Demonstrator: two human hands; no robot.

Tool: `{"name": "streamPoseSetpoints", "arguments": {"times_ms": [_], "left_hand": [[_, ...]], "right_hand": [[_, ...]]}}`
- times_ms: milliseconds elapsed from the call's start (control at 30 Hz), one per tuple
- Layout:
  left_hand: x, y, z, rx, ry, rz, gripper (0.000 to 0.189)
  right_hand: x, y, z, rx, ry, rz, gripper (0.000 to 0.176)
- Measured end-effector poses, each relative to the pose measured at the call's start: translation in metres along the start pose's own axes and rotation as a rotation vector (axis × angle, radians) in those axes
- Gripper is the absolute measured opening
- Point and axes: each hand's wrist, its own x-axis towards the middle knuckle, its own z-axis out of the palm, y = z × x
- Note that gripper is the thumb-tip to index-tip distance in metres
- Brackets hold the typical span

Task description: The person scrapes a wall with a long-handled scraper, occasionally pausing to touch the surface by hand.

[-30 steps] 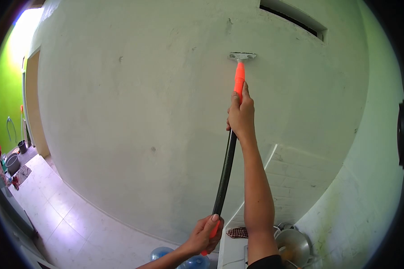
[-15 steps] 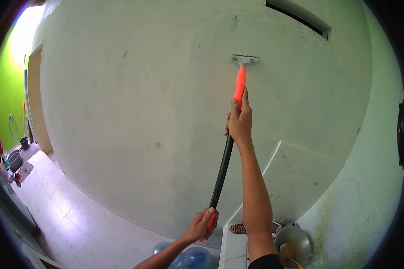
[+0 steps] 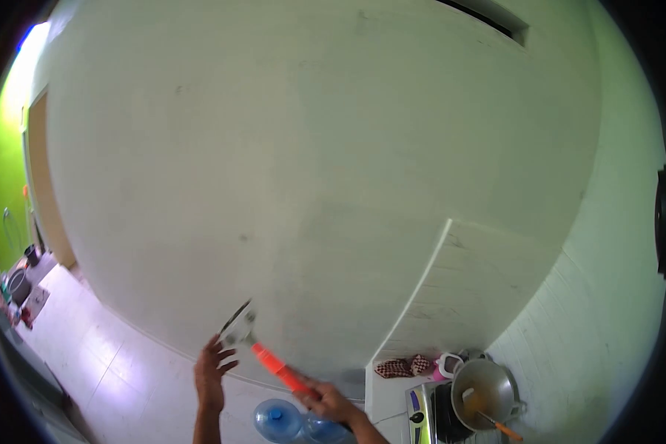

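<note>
Scraper point(image 3: 275, 363), orange-handled with a flat metal head, has come down from the pale plaster wall point(image 3: 422, 133), apparently pausing contact; right hand point(image 3: 331, 403) grips its handle, left hand point(image 3: 209, 379) spreads its fingers beside the head.

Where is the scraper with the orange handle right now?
The scraper is low in the head view, left of centre. The right hand grips its orange handle, and its blade is beside the left hand, up and left of the blue bottles.
</note>
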Motion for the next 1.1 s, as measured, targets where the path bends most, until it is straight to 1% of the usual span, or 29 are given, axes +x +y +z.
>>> {"name": "streamPoseSetpoints", "arguments": {"times_ms": [67,133,167,200,233,267,333,367,467,500,600,700,833,900,1000,1100], "left_hand": [[0.002,0.016,-0.004,0.018,0.032,-0.042,0.066],[0.001,0.011,-0.019,0.190,0.049,-0.063,0.055],[-0.001,0.010,-0.023,0.284,0.042,-0.040,0.044],[-0.004,0.007,-0.031,0.330,0.002,-0.014,0.043],[-0.006,0.004,-0.039,0.374,-0.038,0.014,0.042],[-0.008,0.001,-0.041,0.415,-0.078,0.043,0.041],[-0.015,-0.003,-0.040,0.442,-0.030,0.051,0.039],[-0.017,-0.008,-0.037,0.457,-0.003,0.056,0.039],[-0.018,-0.020,-0.041,0.376,0.040,0.153,0.031],[-0.019,-0.017,-0.047,0.310,0.031,0.038,0.029],[-0.020,-0.027,-0.049,0.334,0.047,0.056,0.028],[-0.025,-0.015,-0.036,0.341,0.067,0.038,0.025],[-0.029,-0.012,-0.034,0.366,0.031,0.034,0.022],[-0.031,-0.010,-0.031,0.352,0.034,0.021,0.025],[-0.036,-0.001,-0.027,0.401,0.011,0.001,0.030],[-0.030,-0.009,-0.044,0.405,-0.009,-0.002,0.032]], "right_hand": [[-0.009,0.021,0.014,0.018,-0.055,-0.040,0.060],[-0.016,0.044,0.027,0.007,-0.099,-0.088,0.060],[-0.021,0.048,0.028,0.023,-0.139,-0.025,0.061],[-0.023,0.052,0.029,0.041,-0.179,0.038,0.062],[-0.019,0.041,0.043,-0.290,0.205,-0.493,0.045],[-0.022,0.043,0.040,-0.250,0.118,-0.390,0.050],[-0.030,0.052,0.037,-0.158,-0.062,-0.187,0.065],[-0.031,0.057,0.040,-0.231,0.045,-0.349,0.060],[-0.040,0.055,0.040,-0.134,-0.058,-0.094,0.059],[-0.040,0.066,0.044,-0.154,-0.025,-0.173,0.059],[-0.046,0.062,0.045,-0.188,-0.011,-0.172,0.059],[-0.049,0.061,0.049,-0.190,0.056,-0.272,0.061],[-0.058,0.050,0.043,-0.252,-0.007,-0.151,0.061],[-0.062,0.046,0.042,-0.298,-0.018,-0.103,0.061],[-0.067,0.049,0.044,-0.353,0.014,-0.137,0.060],[-0.071,0.041,0.047,-0.234,0.017,-0.141,0.061]]}}
